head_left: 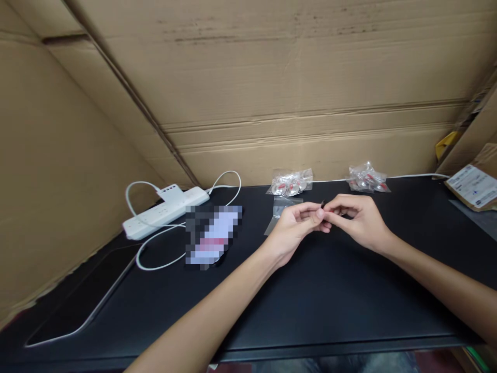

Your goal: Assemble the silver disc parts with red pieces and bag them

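Above the black table top, my left hand (292, 228) and my right hand (362, 220) meet with their fingertips touching. Both are closed in a pinch around a small dark piece (322, 204), mostly covered by the fingers, so its kind does not show. Just behind my left hand lies a flat clear plastic bag (286, 203). Beyond it, against the cardboard, sits a clear packet (291, 182) of round silvery pieces with red parts. A similar packet (368, 178) rests behind my right hand.
A white power strip (166, 212) with looping white cables stands at the left, near a blurred-out phone-like object (213, 235). A dark tablet-like slab (83, 295) lies front left. Cardboard walls (303, 77) enclose the black table (330, 305). A labelled package (474, 186) is at right.
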Motion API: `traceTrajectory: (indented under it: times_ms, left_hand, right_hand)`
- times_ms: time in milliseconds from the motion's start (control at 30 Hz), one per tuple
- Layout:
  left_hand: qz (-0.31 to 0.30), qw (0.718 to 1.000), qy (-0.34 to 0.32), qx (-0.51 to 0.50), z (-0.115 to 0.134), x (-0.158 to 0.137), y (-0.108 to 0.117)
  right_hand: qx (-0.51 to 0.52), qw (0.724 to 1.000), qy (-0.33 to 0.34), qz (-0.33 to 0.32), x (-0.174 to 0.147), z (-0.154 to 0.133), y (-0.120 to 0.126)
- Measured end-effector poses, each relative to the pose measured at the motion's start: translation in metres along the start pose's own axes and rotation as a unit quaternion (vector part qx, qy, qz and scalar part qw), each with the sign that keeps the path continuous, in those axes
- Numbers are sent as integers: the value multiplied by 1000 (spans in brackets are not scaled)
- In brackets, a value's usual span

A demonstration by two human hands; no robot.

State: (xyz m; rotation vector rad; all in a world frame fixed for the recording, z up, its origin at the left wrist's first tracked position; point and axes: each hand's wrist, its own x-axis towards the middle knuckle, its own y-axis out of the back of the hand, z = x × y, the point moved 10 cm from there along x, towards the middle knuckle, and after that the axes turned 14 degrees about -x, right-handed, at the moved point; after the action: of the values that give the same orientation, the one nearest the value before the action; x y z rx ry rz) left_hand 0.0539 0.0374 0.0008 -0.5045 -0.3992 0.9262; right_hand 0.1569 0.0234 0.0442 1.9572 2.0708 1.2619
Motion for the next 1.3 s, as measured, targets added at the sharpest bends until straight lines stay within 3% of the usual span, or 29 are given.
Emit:
traceTrajectory:
  times_ms: [200,367,600,967,1300]
  left_hand:
    - [10,999,-12,-44,5,3,5]
    - [16,998,-2,-59,4,3,3]
    - [24,997,16,-66,-3,2,3]
    - [27,997,13,-74,-1,3,4]
    - [9,995,39,-89,-10,2,-1]
  right_hand:
    - [29,999,20,-9,1,-9,-2]
    - [71,997,-7,10,-1,-3,-1]
    - [-99,991,78,53,-6,-25,8]
    - [-1,998,27,54,-4,-11,7]
    - [-92,990,90,63,-6,-25,10]
